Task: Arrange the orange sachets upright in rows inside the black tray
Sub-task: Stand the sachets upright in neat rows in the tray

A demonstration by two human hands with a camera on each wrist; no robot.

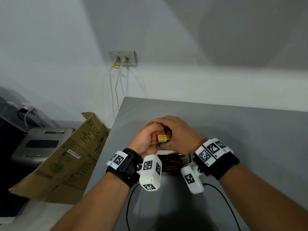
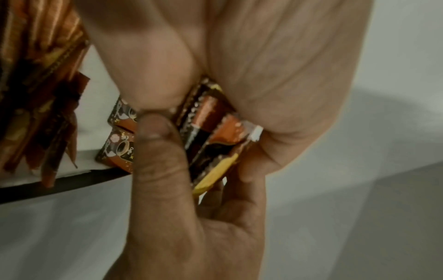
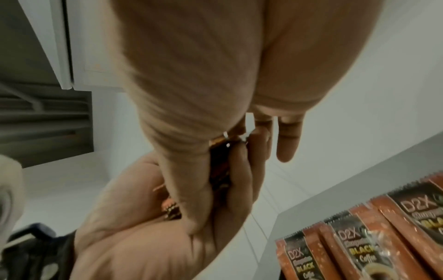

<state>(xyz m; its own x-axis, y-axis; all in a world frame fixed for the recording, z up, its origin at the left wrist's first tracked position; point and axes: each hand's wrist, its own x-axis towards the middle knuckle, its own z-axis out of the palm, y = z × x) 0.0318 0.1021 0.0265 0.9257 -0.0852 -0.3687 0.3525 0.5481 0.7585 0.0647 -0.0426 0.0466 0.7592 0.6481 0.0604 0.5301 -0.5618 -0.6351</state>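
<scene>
Both hands hold one bundle of orange sachets point(image 1: 162, 136) above the grey table. My left hand point(image 1: 147, 139) grips the bundle from the left, its thumb point(image 2: 158, 161) pressed across the bundle of sachets point(image 2: 210, 132). From the right and above, my right hand point(image 1: 173, 130) curls over the same bundle point(image 3: 219, 166). More orange sachets point(image 1: 170, 162) stand packed in the black tray point(image 2: 59, 184) just below my wrists, mostly hidden by the wrist cameras. Further printed sachets point(image 3: 371, 236) show side by side at the lower right of the right wrist view.
A brown cardboard box point(image 1: 66, 157) leans against the table's left edge, with a grey machine point(image 1: 40, 144) behind it. A wall socket point(image 1: 123, 58) with hanging cables sits beyond the table's far corner. A black cable point(image 1: 130, 205) loops over the near table.
</scene>
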